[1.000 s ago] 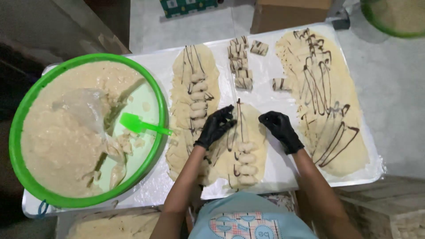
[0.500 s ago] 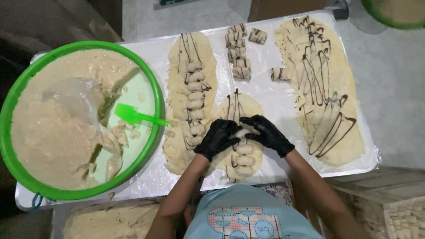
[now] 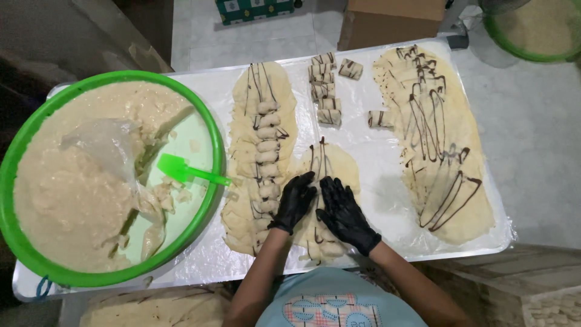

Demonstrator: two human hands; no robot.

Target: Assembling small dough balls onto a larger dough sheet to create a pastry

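Both my hands wear black gloves and press down side by side on a small oval dough sheet (image 3: 331, 163) with dark chocolate lines and pale filling lumps. My left hand (image 3: 295, 201) lies flat on its left half, my right hand (image 3: 342, 212) on its lower middle. Just left lies a long dough sheet (image 3: 261, 145) with a row of filling lumps down its centre. All sit on a plastic-covered metal tray (image 3: 369, 157).
A big green basin (image 3: 212, 151) of pale mash holds a green spatula (image 3: 184, 172) and a clear plastic bag (image 3: 109, 148). A wide chocolate-drizzled dough sheet (image 3: 436, 139) lies at the right. Several cut rolled pieces (image 3: 327, 97) sit at the back. Another green basin (image 3: 532, 30) stands far right.
My hands have drawn together from the sheet's outer sides onto its middle, folding the dough over the filling. The view has shifted slightly downward.
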